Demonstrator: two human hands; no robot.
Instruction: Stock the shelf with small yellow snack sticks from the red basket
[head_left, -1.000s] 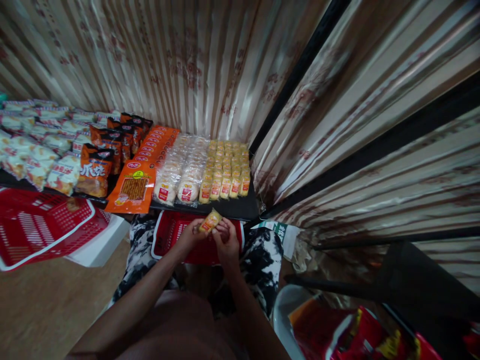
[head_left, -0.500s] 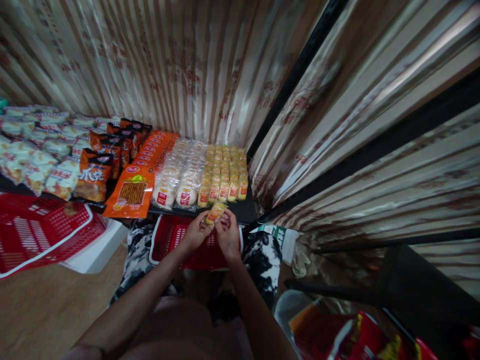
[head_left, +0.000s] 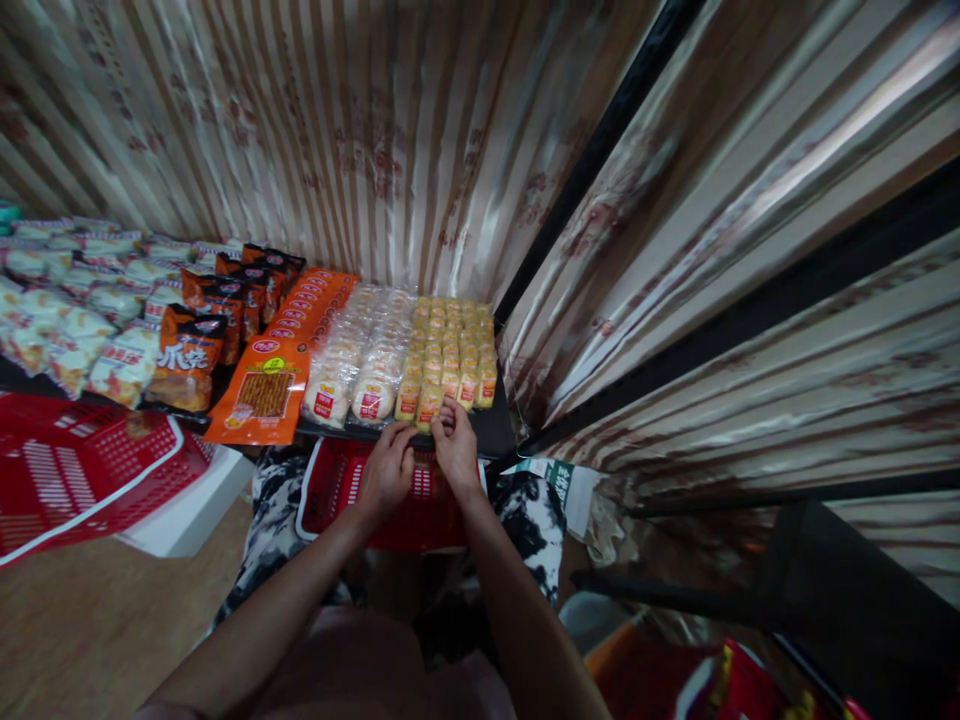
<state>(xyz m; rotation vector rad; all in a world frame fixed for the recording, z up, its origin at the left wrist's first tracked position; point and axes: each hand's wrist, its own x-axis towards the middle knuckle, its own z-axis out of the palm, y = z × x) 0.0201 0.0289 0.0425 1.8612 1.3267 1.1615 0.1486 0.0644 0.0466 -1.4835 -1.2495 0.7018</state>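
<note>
since earlier frame both hands moved up from over red basket (head_left: 352, 480) to shelf edge; small yellow packet (head_left: 429, 403) now down at front of yellow packet rows (head_left: 454, 345), no longer raised. left hand (head_left: 386, 470) and right hand (head_left: 454, 450) pinch packet between fingertips, fingers curled. round white buns (head_left: 360, 360) just left of rows, orange packs (head_left: 281, 365) beyond

**Tight squeeze at the shelf's front edge**

My hands work at the shelf (head_left: 495, 430) lip, where yellow packets (head_left: 450, 345) crowd wall to wall. Curtain (head_left: 570, 330) and a black post (head_left: 592, 150) hem the right; orange packs (head_left: 292, 340) block the left. Open air lies only above the red basket (head_left: 330, 480).
</note>
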